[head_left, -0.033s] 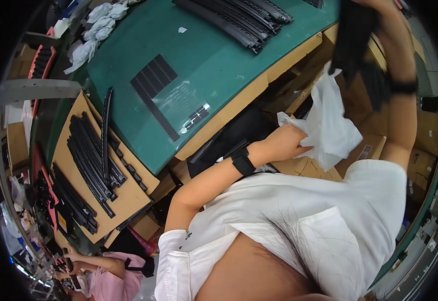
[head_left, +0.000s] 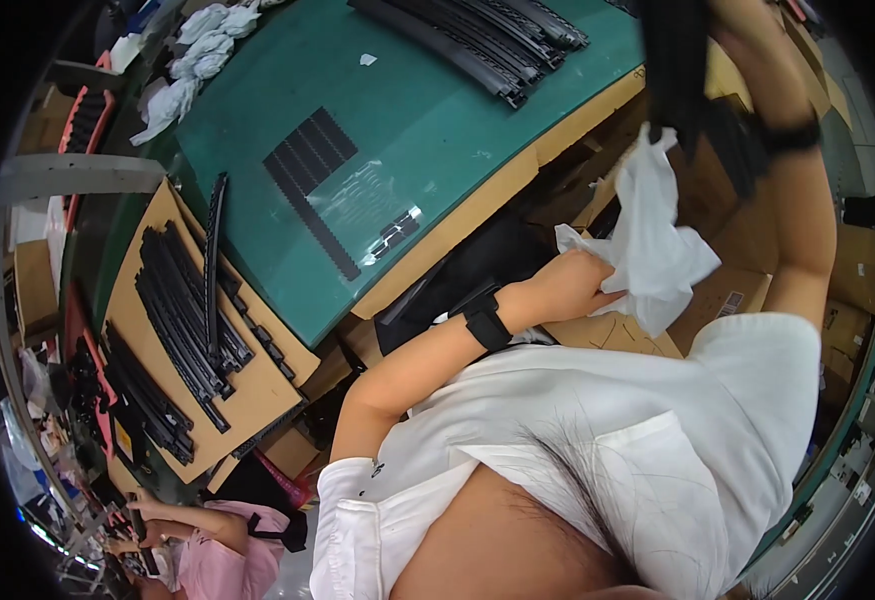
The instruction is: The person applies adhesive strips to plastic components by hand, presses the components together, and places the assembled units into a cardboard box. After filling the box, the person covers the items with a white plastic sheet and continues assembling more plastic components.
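Observation:
My left hand (head_left: 579,283) pinches the lower edge of a thin white bag-like sheet (head_left: 657,255), which hangs crumpled over the cardboard boxes. High at the right, my right hand (head_left: 742,30) is partly cut off by the picture's edge and smeared by motion. It grips long black strips (head_left: 675,70) that hang down to the top of the white sheet. Another dark piece (head_left: 734,150) dangles beside my right wrist; what holds it is hidden.
A green-topped table (head_left: 227,140) bears a stack of black trim strips (head_left: 467,40) and flat black toothed strips (head_left: 312,150). More black strips (head_left: 187,310) lie on cardboard at the left. Open cardboard boxes (head_left: 747,235) stand below my hands. A co-worker in pink (head_left: 227,550) is at lower left.
My right hand and the black strips have shifted left. The white sheet's upper part has moved slightly; my left hand stays in place.

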Tool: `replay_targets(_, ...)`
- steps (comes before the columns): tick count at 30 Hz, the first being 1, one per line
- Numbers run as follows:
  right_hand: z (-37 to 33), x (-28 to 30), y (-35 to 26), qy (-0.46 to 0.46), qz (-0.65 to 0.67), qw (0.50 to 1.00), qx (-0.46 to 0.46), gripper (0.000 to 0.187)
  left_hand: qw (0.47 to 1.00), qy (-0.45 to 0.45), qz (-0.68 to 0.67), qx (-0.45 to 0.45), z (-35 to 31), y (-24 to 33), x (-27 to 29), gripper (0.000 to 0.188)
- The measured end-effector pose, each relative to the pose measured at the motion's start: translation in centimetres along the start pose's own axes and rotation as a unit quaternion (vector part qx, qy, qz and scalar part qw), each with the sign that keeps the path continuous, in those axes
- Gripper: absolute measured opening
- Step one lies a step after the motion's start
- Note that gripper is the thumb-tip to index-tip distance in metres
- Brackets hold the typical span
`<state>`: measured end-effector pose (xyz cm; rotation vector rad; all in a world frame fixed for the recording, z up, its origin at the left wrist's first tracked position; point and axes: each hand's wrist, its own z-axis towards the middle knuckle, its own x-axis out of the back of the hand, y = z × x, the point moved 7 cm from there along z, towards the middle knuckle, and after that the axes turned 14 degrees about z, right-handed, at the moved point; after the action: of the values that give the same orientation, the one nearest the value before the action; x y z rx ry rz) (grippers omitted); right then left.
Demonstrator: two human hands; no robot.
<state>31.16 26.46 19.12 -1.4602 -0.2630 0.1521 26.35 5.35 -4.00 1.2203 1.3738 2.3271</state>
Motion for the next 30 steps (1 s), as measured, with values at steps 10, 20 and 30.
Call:
replay_targets(10, 13.6, -10.6, 17.6, -0.113, -0.116, 0.98, -0.112, 0.041, 0.991, 0.103, -0.075, 0.028, -0.5, 0.0, 3.0, 0.021)
replay_targets(20, 18.0, -11.7, 19.1, -0.066, -0.327, 0.941, 0.065, 0.088, 0.998, 0.055, -0.026, 0.021, -0.5, -0.3, 2.0, 0.024)
replay_targets(30, 14.2, -12.9, 16.0, -0.083, -0.254, 0.961, 0.074, 0.083, 0.998, 0.037, 0.022, 0.037, -1.0, -0.9, 0.8, 0.025)
